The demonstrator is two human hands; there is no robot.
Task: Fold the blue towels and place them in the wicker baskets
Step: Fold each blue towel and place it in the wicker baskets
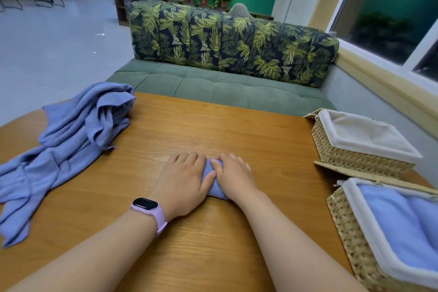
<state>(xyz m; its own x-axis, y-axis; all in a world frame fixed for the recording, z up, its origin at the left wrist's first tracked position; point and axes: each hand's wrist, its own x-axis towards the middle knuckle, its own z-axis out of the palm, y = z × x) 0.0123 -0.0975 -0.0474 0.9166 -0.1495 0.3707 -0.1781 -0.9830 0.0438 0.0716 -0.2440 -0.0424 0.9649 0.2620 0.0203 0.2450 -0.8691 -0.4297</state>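
Folded towel (214,181) near table (260,149) centre, toward the near edge, mostly hidden under both hands. Left hand (183,181) palm down on its left side, fingers slightly bent over the far end, thumb lying across the cloth. Right hand (233,176) palm down on its right side, thumb pressed on top; neither hand visibly wraps the bundle. Pink watch (148,208) on left wrist. Loose towels (64,144) heaped at the left edge, one corner hanging over. Far basket (355,159) at right edge, white liner, nothing seen inside. Near basket (350,239) at the near right corner holds blue towel. Green sofa (225,92) beyond far edge.
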